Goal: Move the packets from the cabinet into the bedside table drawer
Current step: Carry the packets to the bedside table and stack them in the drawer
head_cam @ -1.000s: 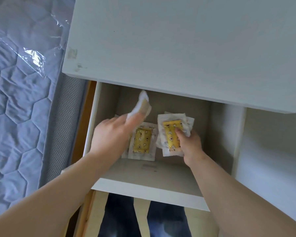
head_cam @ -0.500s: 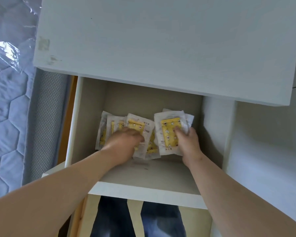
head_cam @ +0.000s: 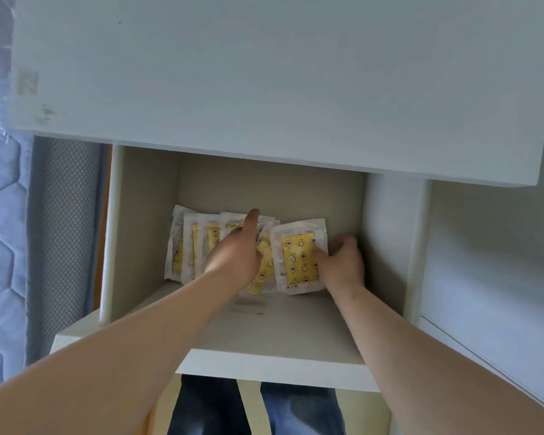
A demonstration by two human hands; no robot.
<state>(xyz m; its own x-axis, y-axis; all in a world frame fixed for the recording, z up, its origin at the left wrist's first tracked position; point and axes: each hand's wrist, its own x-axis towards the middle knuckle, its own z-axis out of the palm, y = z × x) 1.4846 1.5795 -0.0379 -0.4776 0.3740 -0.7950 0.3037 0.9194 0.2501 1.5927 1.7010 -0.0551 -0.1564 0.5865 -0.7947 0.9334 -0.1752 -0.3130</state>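
The bedside table drawer [head_cam: 274, 368] stands pulled out below the white table top [head_cam: 264, 73]. Several white packets with yellow patterned centres [head_cam: 189, 246] lie overlapped in a row at its back. My left hand [head_cam: 236, 249] rests on the middle packets, fingers stretched out flat with one fingertip pointing to the drawer's back. My right hand [head_cam: 343, 262] holds the rightmost packet [head_cam: 297, 255] by its right edge, thumb on its yellow face and fingers curled behind it. That packet lies tilted over its neighbour.
A quilted mattress wrapped in clear plastic [head_cam: 0, 215] runs along the left, its grey mesh side [head_cam: 63, 230] close to the drawer. A white wall or panel [head_cam: 490, 262] borders the drawer on the right. My legs in dark trousers [head_cam: 258, 409] show below the drawer front.
My left hand brought a packet down into the row and now lies flat on it. My right hand slid from the packet's face to its right edge. The camera moved closer.
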